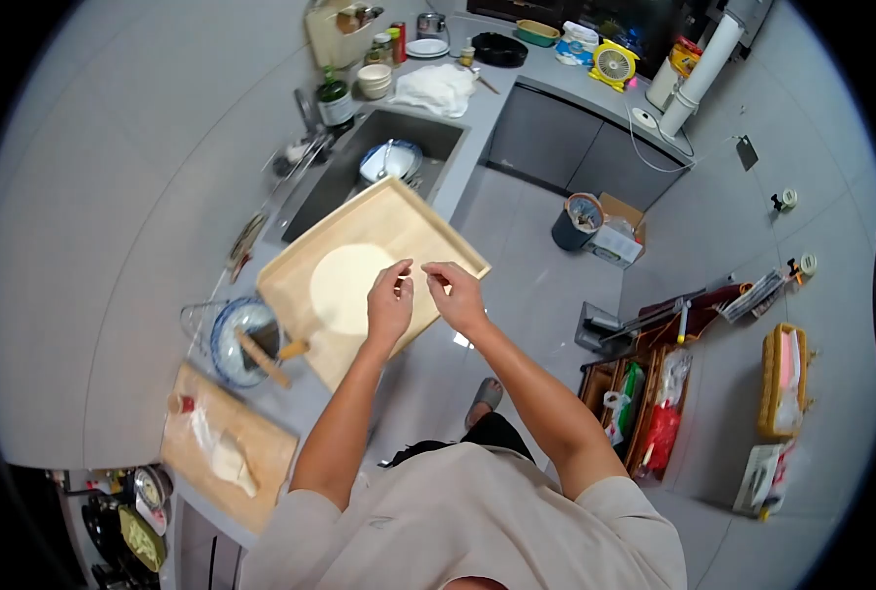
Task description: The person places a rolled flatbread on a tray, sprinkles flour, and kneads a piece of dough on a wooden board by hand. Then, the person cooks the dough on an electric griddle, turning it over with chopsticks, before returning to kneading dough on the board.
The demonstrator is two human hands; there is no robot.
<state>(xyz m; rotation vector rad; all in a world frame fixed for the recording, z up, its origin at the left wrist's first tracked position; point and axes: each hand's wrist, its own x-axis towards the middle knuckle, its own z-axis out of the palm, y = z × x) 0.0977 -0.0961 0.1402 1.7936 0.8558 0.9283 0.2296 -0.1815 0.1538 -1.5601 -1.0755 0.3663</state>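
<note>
A round, flat sheet of dough (343, 289) lies on a wooden board (384, 211) with raised edges. My left hand (391, 303) is above the right side of the dough, fingers half bent, with a gap between thumb and fingertips. Close beside it, over the board's right part, my right hand (457, 295) is bent the same way. Both sets of fingertips face each other without touching, and nothing shows in either hand. Whether the hands touch the board is hard to tell.
Left of the board, a blue-rimmed bowl (224, 339) has a wooden rolling pin (261, 357) across it. A cutting board (271, 447) holds a bag of white powder (230, 462). Behind is a sink (438, 138) with dishes. A bin (578, 221) stands on the floor.
</note>
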